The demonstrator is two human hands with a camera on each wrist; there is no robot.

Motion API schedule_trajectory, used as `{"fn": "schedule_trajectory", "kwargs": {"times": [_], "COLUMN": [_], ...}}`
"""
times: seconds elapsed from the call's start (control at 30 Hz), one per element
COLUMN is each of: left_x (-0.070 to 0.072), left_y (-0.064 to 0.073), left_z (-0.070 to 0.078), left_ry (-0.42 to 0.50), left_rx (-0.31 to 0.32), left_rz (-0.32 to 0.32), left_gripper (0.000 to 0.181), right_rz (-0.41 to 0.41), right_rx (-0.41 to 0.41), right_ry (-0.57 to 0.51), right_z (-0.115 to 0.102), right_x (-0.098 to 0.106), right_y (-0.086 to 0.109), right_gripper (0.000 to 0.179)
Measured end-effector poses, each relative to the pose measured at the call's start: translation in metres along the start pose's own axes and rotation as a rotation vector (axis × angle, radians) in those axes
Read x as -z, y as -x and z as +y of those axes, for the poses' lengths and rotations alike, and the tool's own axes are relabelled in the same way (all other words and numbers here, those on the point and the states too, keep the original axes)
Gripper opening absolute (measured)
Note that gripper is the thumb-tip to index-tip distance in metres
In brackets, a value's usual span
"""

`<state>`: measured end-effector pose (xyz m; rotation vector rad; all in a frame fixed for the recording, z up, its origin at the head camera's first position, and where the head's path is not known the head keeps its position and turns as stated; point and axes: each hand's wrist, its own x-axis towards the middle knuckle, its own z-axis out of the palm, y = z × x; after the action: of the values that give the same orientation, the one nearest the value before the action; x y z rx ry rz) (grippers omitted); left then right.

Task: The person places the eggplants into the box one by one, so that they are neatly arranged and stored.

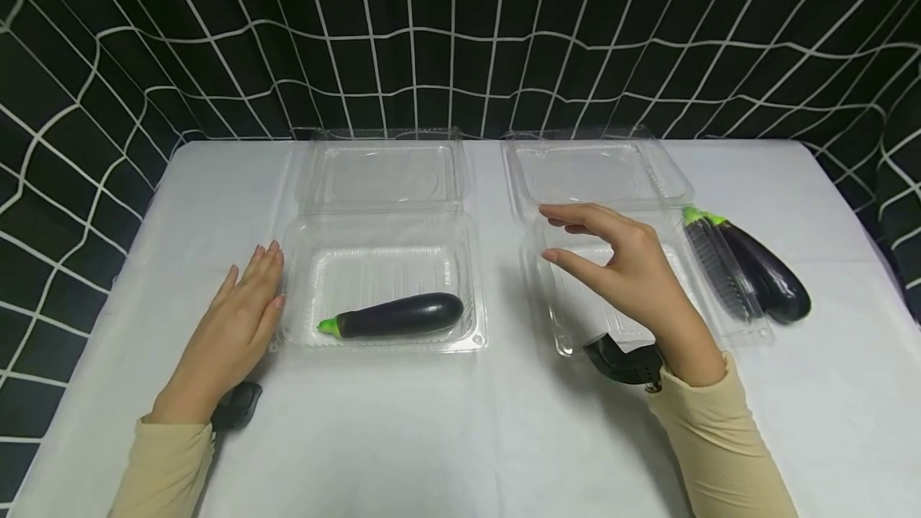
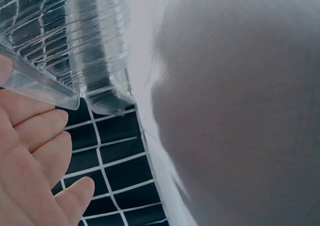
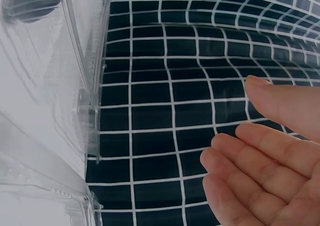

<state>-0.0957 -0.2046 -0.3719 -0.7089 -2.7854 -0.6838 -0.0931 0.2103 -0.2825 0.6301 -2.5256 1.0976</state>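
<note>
My left hand (image 1: 241,310) lies along the left edge of an open clear plastic clamshell box (image 1: 384,270), fingers straight and at its rim. Inside that box, near its front, an eggplant (image 1: 403,316) rests on its side, green stem to the left. Over a second open clear box (image 1: 586,306) hovers my right hand (image 1: 626,266), thumb and fingers apart, holding nothing. The right wrist view also shows that hand's palm (image 3: 265,176) with nothing in it. In the left wrist view, fingers (image 2: 52,151) overlap the clear plastic.
Eggplants (image 1: 770,274) lie at the second box's right side, partly seen through its clear wall. Both lids (image 1: 388,170) are folded back toward the far edge of the white-covered table (image 1: 432,438). Dark cloth with a white grid (image 1: 424,14) surrounds the back and sides.
</note>
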Motion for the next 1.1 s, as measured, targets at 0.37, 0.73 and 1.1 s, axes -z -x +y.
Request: {"fn": "schedule_trajectory", "kwargs": {"times": [0.37,0.73,1.1], "left_x": [-0.001,-0.002,0.0], "left_y": [0.001,-0.001,-0.001], "left_z": [0.003,0.004,0.005], "left_ry": [-0.005,-0.002,-0.005], "left_rx": [-0.02,-0.01,-0.009], "left_rz": [0.026,0.021,0.022], "left_gripper": [0.051,0.052,0.052], "right_rz": [0.034,0.04,0.078], "right_rx": [-0.01,-0.018,-0.015], "right_ry": [0.007,0.014,0.028], "right_z": [0.003,0.002,0.002], "right_x": [0.008,0.015,0.023], "right_y": [0.003,0.002,0.002], "right_gripper": [0.043,0.043,0.043]}}
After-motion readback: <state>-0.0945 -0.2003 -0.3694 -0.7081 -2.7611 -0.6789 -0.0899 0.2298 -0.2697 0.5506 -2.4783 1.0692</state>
